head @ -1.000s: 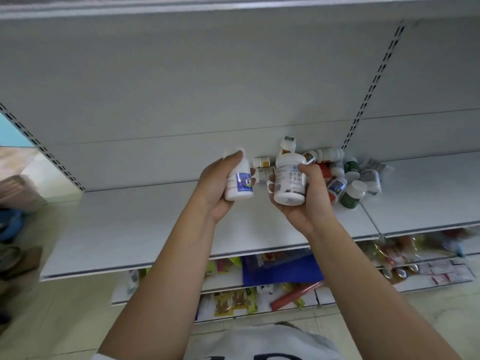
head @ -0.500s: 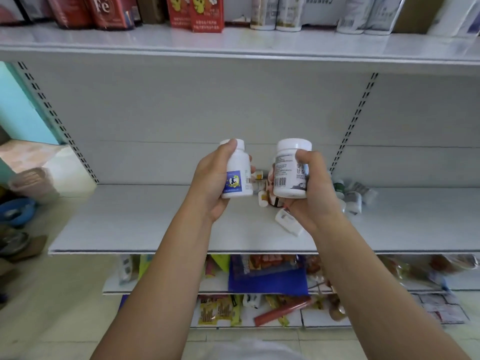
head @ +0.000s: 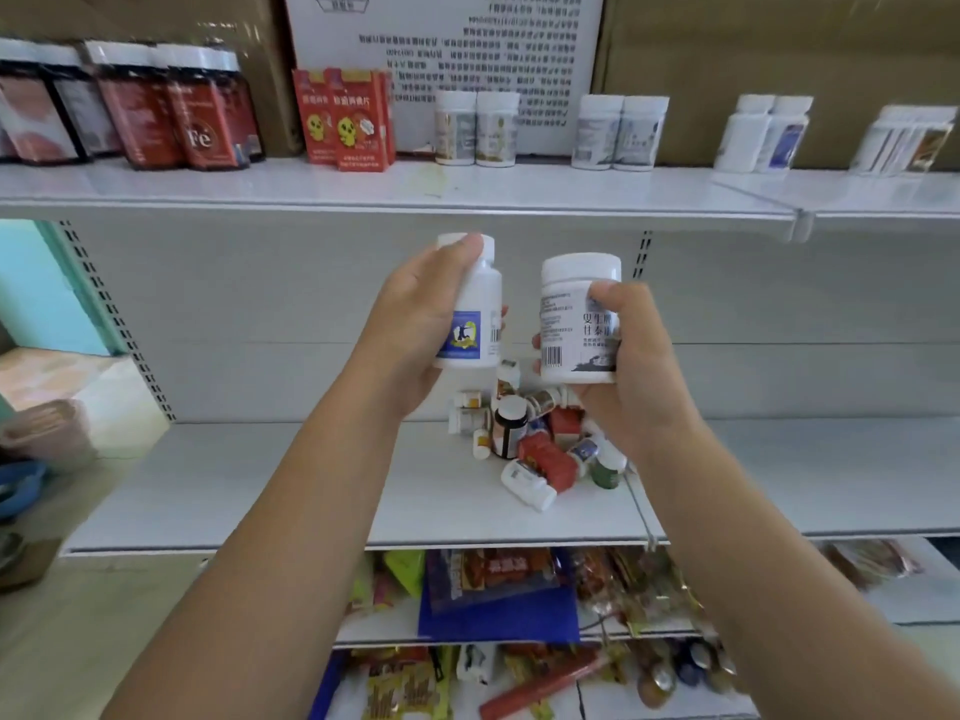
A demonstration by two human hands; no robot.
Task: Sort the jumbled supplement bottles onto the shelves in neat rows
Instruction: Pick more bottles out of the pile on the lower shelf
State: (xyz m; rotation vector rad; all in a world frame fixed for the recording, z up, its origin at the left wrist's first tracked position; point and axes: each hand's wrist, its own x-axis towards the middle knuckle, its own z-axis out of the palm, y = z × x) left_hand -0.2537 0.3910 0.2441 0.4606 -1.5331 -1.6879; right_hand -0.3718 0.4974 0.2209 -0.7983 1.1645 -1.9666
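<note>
raised from pile (head: 540,449) toward upper shelf (head: 363,192), ready to place: fingers of left hand (head: 415,335) round slim bottle (head: 480,314), right hand (head: 639,371) round wide bottle (head: 571,314).

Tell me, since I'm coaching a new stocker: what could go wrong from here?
1. Both hands are full: the left hand holds a slim bottle and the right hand a wide bottle, so neither could steady the upright pairs on the top shelf if they get bumped.
2. The pile lies loose on the middle shelf; a white bottle on its side at the front of the pile might roll off.
</note>
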